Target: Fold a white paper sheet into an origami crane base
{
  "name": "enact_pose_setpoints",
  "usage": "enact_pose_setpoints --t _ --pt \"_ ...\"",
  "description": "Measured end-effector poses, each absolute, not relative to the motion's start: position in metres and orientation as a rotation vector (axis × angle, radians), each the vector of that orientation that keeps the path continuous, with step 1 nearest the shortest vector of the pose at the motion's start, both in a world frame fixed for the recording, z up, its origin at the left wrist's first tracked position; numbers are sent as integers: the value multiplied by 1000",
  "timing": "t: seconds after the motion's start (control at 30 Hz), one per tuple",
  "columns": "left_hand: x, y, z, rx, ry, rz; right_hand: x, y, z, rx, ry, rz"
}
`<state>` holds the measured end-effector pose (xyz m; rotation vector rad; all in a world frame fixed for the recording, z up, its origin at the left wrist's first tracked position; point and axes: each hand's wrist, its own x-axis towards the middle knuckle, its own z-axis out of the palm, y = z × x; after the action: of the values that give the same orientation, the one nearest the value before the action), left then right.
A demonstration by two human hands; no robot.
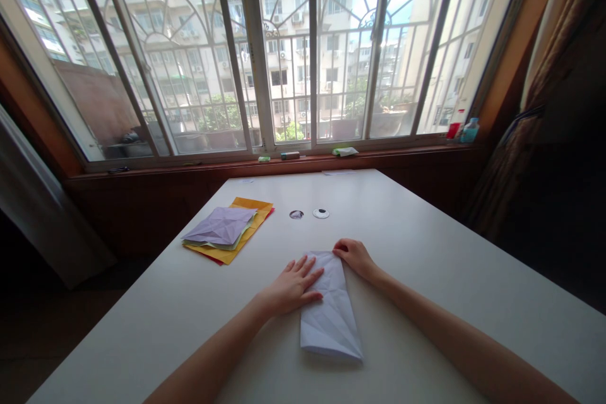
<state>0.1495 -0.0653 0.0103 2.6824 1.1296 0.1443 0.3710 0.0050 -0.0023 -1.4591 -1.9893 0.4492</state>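
Note:
A folded white sheet of paper lies on the white table in front of me, long side pointing away. My left hand lies flat with fingers stretched out, pressing on the paper's far left part. My right hand has its fingers curled and pressed together on the paper's far right corner.
A stack of coloured paper sheets, lilac on top of yellow and red, lies to the far left. Two small round things sit near the table's middle back. Small items and bottles stand on the windowsill.

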Motion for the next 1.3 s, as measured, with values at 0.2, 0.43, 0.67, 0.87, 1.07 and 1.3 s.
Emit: enact_pose_setpoints --t 0.2,0.43,0.67,0.87,1.07,1.3 --pt "153 -75 18 2736 986 183 372 5 -2 -1447 -1996 471" --pt "176 -101 23 2741 638 262 372 4 0 -1460 -1996 459" --pt "179 -100 28 2754 881 407 373 5 -2 -1527 -1891 397" --pt "160 -81 16 2703 996 349 382 16 -5 -1604 -1733 362" --pt "158 -75 8 2685 1086 430 385 19 -7 -1612 -1621 431" --pt "159 -74 12 2746 1253 431 386 21 -10 -1609 -1570 457"
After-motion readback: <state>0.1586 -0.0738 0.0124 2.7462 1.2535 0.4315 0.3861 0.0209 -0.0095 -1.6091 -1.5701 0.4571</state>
